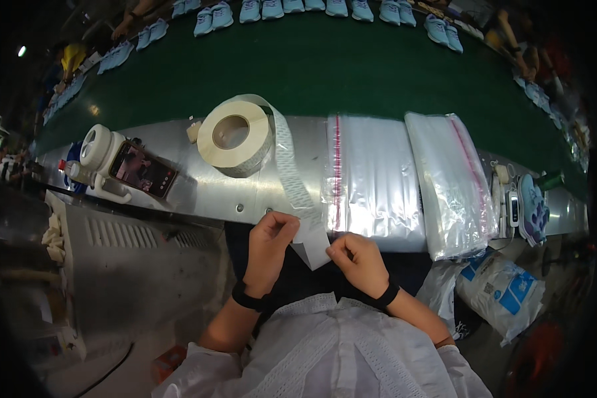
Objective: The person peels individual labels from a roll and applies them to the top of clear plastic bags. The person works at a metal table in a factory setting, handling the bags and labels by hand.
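A big roll of white label tape (235, 134) lies on the metal counter (199, 192), and its strip (290, 169) trails down to the counter's near edge. My left hand (270, 242) pinches the end of that strip. My right hand (358, 260) pinches a white label (317, 249) at the strip's end, between both hands. Both wrists wear black bands.
Two stacks of clear plastic bags (373, 179) (452, 182) with red seal lines lie to the right. A phone (141, 170) leans on a white holder at the left. A green conveyor belt (325, 66) carries several light blue shoes (212, 16). Printed bags (501, 288) sit lower right.
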`<action>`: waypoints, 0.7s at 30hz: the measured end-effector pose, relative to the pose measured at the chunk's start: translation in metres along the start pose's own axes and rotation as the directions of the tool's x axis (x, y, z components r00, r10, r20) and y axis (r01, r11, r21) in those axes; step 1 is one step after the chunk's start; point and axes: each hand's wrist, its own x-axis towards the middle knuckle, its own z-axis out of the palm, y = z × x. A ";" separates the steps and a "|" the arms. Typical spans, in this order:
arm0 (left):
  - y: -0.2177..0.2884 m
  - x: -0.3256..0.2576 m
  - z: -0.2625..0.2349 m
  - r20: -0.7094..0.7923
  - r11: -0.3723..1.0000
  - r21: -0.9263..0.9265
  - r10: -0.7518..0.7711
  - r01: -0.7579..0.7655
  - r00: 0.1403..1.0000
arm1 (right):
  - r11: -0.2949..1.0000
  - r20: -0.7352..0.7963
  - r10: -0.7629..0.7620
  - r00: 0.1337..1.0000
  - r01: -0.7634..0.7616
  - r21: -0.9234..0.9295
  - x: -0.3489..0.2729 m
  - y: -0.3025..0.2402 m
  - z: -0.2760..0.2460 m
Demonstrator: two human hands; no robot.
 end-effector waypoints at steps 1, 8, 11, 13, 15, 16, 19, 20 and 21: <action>0.001 0.003 -0.001 -0.003 1.000 -0.024 0.012 -0.012 1.000 | 0.984 0.031 -0.119 0.992 0.122 -0.133 -0.005 0.003 -0.004; -0.004 0.042 0.053 0.230 0.901 -0.366 -0.154 0.232 0.961 | 0.854 -0.421 -0.335 0.843 0.083 -0.514 0.030 0.009 -0.028; -0.042 0.065 0.065 0.295 0.776 -0.572 -0.107 0.265 0.949 | 0.802 -0.449 -0.366 0.815 0.032 -0.597 0.040 0.027 -0.012; -0.049 0.066 0.064 0.291 0.737 -0.616 -0.115 0.278 0.950 | 0.817 -0.466 -0.357 0.810 0.028 -0.576 0.036 0.041 -0.013; -0.056 0.064 0.058 0.303 0.712 -0.652 -0.072 0.262 0.950 | 0.815 -0.477 -0.350 0.806 0.011 -0.580 0.034 0.042 -0.020; -0.057 0.062 0.055 0.306 0.727 -0.631 -0.087 0.271 0.948 | 0.890 -0.496 -0.290 0.818 0.040 -0.454 0.032 0.047 -0.026; -0.055 0.061 0.054 0.287 0.767 -0.579 -0.125 0.276 0.950 | 0.946 -0.498 0.025 0.867 0.141 0.293 0.024 0.053 -0.040; -0.051 0.065 0.055 0.288 0.858 -0.425 -0.173 0.288 0.942 | 0.870 -0.405 0.169 0.899 0.057 0.490 0.019 0.047 -0.049; -0.044 0.069 0.060 0.284 0.917 -0.265 -0.221 0.297 0.933 | 0.877 -0.407 0.152 0.900 0.067 0.476 0.014 0.043 -0.055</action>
